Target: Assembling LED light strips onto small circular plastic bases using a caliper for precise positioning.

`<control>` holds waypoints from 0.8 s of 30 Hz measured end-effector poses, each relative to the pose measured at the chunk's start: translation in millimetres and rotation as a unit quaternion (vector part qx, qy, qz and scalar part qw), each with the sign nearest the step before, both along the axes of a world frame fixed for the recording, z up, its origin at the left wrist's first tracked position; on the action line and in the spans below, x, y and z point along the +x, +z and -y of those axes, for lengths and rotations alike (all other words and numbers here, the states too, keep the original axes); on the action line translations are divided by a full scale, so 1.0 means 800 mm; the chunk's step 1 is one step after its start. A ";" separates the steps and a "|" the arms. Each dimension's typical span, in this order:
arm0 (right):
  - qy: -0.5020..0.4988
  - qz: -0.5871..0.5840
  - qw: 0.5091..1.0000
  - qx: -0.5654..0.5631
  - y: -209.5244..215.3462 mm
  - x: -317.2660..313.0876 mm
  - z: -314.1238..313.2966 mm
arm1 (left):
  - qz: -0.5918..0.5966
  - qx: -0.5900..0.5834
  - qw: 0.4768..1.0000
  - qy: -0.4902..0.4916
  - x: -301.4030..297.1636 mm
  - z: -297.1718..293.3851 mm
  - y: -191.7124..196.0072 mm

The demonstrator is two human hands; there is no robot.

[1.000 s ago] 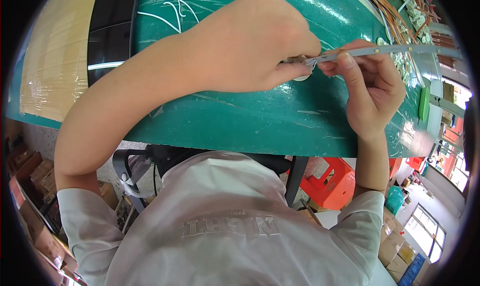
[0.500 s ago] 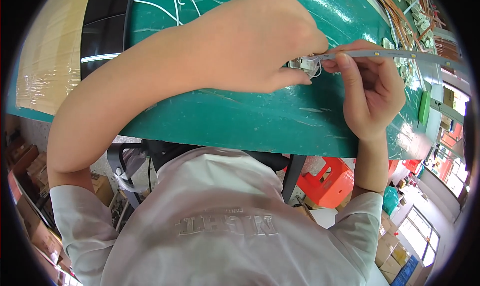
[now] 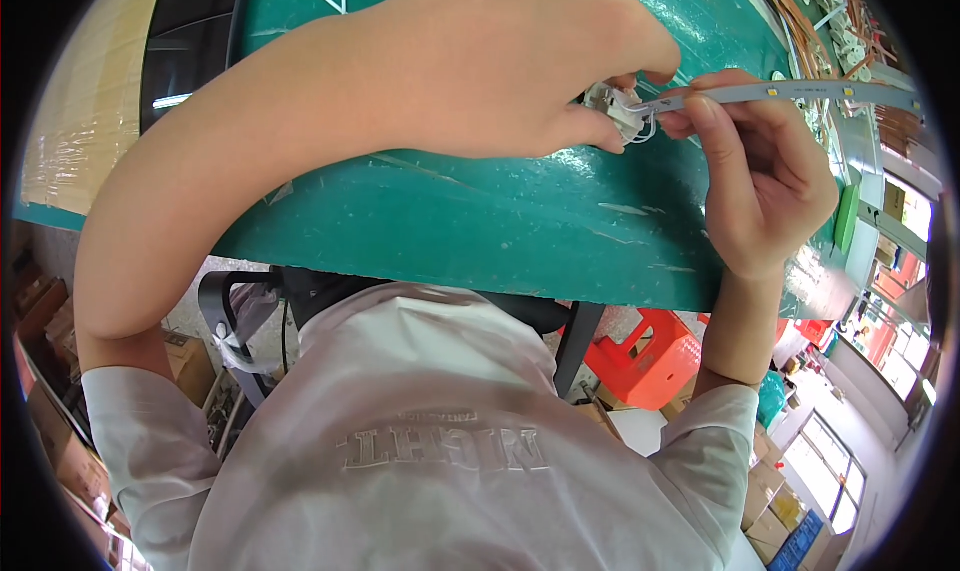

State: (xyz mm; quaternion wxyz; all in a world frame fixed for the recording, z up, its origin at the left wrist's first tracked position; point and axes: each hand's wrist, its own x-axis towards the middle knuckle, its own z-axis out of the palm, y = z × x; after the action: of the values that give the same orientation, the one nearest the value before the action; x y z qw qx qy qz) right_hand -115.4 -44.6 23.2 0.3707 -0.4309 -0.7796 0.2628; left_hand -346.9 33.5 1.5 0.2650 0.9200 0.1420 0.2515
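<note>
Here we see our left hand (image 3: 500, 61) closed over a small white plastic connector with thin white wires (image 3: 618, 109), its fingers pinching that part from above, while our right hand (image 3: 765, 186) pinches the near end of a long flat grey light strip with small pale squares (image 3: 800, 93) between thumb and forefinger, just right of the connector. Both meet above the scuffed green bench (image 3: 480, 231). Beyond our right fingers lies a heap of orange and white wiring (image 3: 820, 16); left of our left fingers runs a black panel (image 3: 185, 46) and a tan taped board (image 3: 85, 121). Below the bench edge stand an orange plastic stool (image 3: 650, 356) and cardboard boxes (image 3: 775, 501). Our left hand hides most of the connector. Compared with half a second ago, our left hand now sits closer and larger, and the connector shows more clearly beside the strip's end.
</note>
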 end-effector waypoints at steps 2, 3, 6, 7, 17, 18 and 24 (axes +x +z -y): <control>-0.006 0.008 1.000 0.000 0.001 0.000 0.000 | -0.018 0.016 1.000 0.005 0.001 0.000 -0.001; -0.015 0.012 1.000 -0.011 0.001 0.000 0.000 | -0.019 0.021 1.000 0.005 0.001 0.000 -0.001; 0.004 0.021 1.000 0.010 0.002 -0.002 0.000 | -0.008 0.030 0.999 0.006 0.002 0.000 0.000; 0.003 0.024 1.000 0.011 0.002 -0.003 -0.001 | -0.022 0.043 0.999 0.012 0.002 0.000 0.001; 0.020 0.113 0.993 0.042 0.002 0.003 -0.005 | 0.018 -0.022 0.999 -0.030 -0.006 -0.002 0.012; 0.020 0.119 0.991 0.055 0.001 0.004 -0.007 | 0.032 -0.024 0.999 -0.030 -0.006 -0.002 0.011; -0.067 0.120 0.989 0.057 -0.006 0.004 0.001 | 0.009 0.032 0.999 0.004 0.003 -0.002 0.001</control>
State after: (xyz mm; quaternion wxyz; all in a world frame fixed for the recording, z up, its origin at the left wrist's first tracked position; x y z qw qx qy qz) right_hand -112.6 -45.2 18.2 0.3149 -0.4886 -0.8018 0.1387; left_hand -344.5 35.4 2.0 0.2355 0.9252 0.1347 0.2652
